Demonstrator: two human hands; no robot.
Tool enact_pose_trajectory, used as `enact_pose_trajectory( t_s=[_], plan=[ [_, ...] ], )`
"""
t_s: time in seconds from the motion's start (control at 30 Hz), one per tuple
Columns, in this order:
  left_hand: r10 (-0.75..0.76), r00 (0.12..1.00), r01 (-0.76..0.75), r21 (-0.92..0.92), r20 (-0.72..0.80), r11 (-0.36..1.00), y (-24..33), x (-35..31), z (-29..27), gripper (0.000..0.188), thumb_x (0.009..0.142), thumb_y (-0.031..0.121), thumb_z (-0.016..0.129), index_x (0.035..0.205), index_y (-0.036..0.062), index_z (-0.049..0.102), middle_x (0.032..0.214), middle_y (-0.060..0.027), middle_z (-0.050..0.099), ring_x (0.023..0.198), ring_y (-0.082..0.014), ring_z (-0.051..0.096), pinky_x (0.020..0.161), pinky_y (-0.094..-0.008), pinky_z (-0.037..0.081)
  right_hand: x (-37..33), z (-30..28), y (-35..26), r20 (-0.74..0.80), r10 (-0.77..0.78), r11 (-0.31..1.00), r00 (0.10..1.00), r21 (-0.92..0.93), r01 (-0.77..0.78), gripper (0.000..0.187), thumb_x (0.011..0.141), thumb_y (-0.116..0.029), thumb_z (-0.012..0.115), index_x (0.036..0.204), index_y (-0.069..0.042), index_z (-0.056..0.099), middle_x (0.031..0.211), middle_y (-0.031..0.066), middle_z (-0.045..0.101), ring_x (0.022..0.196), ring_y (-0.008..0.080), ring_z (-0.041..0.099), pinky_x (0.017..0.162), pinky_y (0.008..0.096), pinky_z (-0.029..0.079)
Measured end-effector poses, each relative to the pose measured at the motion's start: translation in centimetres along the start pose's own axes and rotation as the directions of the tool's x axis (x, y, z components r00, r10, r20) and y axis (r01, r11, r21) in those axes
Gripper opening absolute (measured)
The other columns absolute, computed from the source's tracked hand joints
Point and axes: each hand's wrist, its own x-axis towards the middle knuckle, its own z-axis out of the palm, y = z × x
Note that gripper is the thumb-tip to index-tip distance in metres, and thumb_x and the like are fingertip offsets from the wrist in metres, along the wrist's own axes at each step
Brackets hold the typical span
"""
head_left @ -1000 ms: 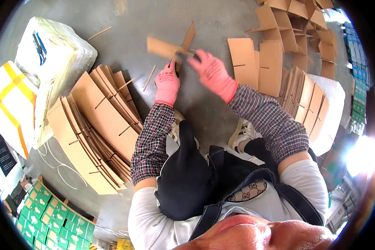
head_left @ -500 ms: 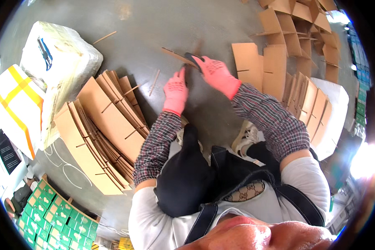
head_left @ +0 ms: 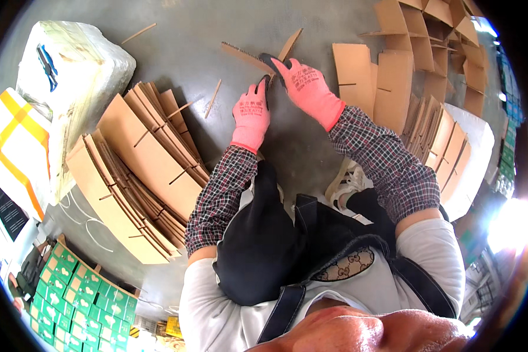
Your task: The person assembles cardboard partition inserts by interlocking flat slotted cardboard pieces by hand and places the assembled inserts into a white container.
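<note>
Cardboard strips (head_left: 240, 53): since half a second ago, the strip angled far and right has been turned from a blur into a sharp edge, and has been shifted rightward; the left hand (head_left: 251, 119) and the right hand (head_left: 309, 91) are kept close together at the join.
Left panel stack (head_left: 149, 145): many slotted cardboard panels are stood on edge, packed face to face; none of these has been crossed, so much work is judged to be left.
Wrapped block (head_left: 97, 61): placed far left, beyond the stack, covered in pale film.
Lattice (head_left: 418, 54): open cells have been formed from crossed panels at far right; this portion is judged to be done.
Right panel stack (head_left: 393, 88): more slotted panels are leaned near the lattice, not yet joined.
Pink gloves: the crossing is grasped by the right hand, its dark thumb laid against the strips; the near end appears pinched by the left fingertips, though part of that hold is hidden.
Join: the pair is held crossed above the floor, between the two stacks; whether the slots are fully seated cannot be told.
Blue-and-black tool (head_left: 47, 67): laid on the block.
Thin stick (head_left: 213, 98): left on the floor, just left of the hands.
</note>
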Motion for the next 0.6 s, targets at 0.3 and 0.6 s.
enact_pose_trajectory(
  t_s=[0.3,0.6],
  plan=[
    [0.09,0.995,-0.09,0.002,-0.034,0.996,0.0,0.1,0.7,0.057,0.071,0.011,0.061,0.125,0.0137,0.043,0.107,-0.008,0.053,0.091,-0.026,0.058,0.074,-0.038,0.049,1.0,4.0,0.8,0.002,0.08,0.995,0.997,-0.052,-0.08,0.051,0.082,-0.011,0.043,0.133,-0.018,0.035,0.095,0.019,0.055,0.083,0.0289,0.06,0.068,0.0369,0.05],
    [-0.15,0.987,0.155,-0.115,0.057,0.981,-2.4,-11.1,-2.6,0.089,0.06,0.032,0.077,0.132,0.0079,0.032,0.124,-0.0175,0.041,0.11,-0.0341,0.045,0.09,-0.0443,0.039,-9.6,-1.7,21.2,-0.352,0.825,0.502,0.441,0.1,-0.859,0.093,0.064,-0.052,0.071,0.133,-0.006,0.03,0.119,0.0196,0.047,0.113,0.0345,0.044,0.091,0.0479,0.038]
  ],
)
